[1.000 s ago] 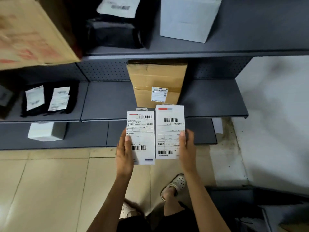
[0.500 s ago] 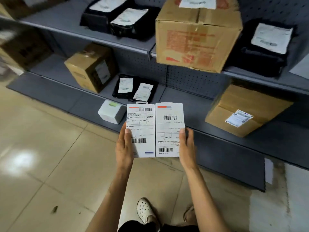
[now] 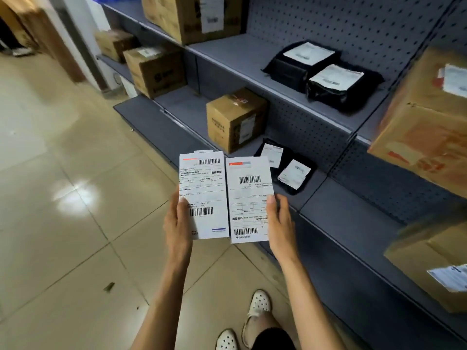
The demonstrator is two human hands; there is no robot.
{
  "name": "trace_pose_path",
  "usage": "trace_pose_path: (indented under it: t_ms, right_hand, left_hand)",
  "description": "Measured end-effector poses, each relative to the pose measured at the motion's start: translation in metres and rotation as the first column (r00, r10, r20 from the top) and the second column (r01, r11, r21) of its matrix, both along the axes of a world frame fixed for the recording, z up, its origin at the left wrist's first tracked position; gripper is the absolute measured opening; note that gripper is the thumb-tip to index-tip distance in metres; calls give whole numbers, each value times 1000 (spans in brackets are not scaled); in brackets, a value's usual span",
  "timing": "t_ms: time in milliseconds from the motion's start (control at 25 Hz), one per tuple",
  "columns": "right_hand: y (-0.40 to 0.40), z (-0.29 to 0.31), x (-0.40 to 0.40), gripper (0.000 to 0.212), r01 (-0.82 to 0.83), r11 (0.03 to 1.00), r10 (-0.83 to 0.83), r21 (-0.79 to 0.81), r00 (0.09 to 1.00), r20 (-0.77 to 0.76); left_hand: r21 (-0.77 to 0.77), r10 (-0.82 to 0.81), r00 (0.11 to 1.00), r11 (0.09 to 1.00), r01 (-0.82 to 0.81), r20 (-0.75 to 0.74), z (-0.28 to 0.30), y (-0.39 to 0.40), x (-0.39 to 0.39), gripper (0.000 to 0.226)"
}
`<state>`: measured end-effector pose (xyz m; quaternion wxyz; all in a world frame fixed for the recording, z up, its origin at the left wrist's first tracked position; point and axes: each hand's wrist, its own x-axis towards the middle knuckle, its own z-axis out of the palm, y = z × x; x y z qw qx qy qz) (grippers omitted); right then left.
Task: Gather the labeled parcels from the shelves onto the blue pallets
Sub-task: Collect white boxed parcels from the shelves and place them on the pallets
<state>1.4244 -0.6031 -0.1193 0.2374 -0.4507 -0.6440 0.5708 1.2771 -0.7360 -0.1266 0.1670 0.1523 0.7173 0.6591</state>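
Two flat white labeled parcels (image 3: 202,195) (image 3: 249,199), side by side, one in each hand's grip: left (image 3: 177,223), right (image 3: 279,223).

Glossy tiled floor (image 3: 75,173), matt grey metal shelves (image 3: 252,61), brown cardboard boxes (image 3: 235,117), shiny black plastic mailers (image 3: 346,89).

Open tiled floor (image 3: 63,173) lies left; parcel-laden shelves (image 3: 328,205) block the right.

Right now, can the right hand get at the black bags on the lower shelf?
Probably not: the right hand already holds a white labeled parcel. The black bags lie unobstructed just beyond it.
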Motion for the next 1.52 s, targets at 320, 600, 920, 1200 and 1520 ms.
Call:
trace_pose_path:
  t_ms: [320,600,920,1200,1520]
  right_hand:
    - [2,36,-147,30,-232,971,238,63,965,-108]
    - [24,57,-296,31,-353,932,361,81,918,-161]
    - [57,65,-421,34,-473,876,483,100,854,-195]
    - [66,65,-513,34,-534,839,544,108,820,-178]
    - [43,63,-664,55,-528,844,536,91,828,-165]
  left_hand:
    - [83,265,961,963,-258,-83,42,-36,-106,48]
    - [135,479,868,876,-463,-131,79,-29,-222,45]
    - [142,570,805,822,-552,-166,82,-15,-325,49]
    - [163,616,775,786,-596,-137,83,-11,-405,47]
    - [147,604,786,796,-587,-130,79,-32,-558,47]
